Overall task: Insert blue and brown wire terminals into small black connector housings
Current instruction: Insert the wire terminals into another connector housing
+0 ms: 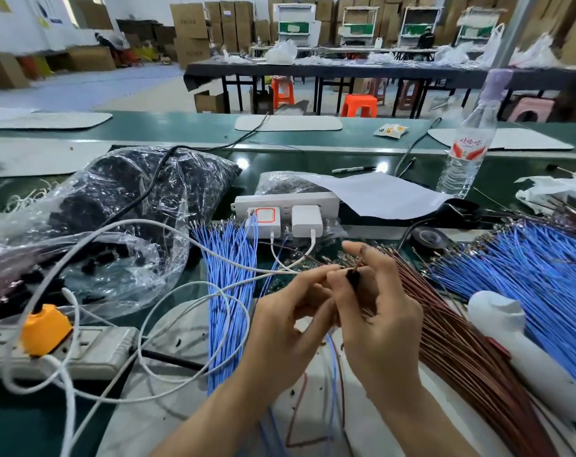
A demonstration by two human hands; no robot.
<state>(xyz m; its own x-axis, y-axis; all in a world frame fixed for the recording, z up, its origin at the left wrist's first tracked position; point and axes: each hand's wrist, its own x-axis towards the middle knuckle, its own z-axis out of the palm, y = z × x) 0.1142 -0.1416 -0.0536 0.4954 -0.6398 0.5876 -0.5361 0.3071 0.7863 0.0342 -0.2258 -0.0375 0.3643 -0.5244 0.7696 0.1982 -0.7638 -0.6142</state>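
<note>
The green tabletop (168, 128) stretches out beyond both hands and carries everything. Far to the left of the hands lies a big clear plastic bag (115, 206) stuffed with dark parts. To the right of the right hand a broad fan of blue wires (527, 275) spreads toward the edge of view, and between that fan and the right hand lies a thick bundle of brown wires (451, 334), running under the wrist. Just left of the left hand a second bunch of blue wires (229, 291) runs away from the person, its terminal ends reaching a white power strip (286, 201) beyond the hands. A grey power strip (92, 351) with an orange plug (44, 329) sits well left of the left forearm, white cables looping from it toward the hands. A clear water bottle (466, 150) stands far beyond the right hand.

The left hand (286, 321) and right hand (382, 311) meet fingertip to fingertip above the tabletop. The right hand's fingers pinch a small black connector housing (352, 278) with a brown wire end at it; the left hand's thumb and forefinger are pinched together just beside the housing, though what they grip is too small to tell. A loose brown wire (296, 420) and a loose blue wire (333, 367) hang below the hands.
</note>
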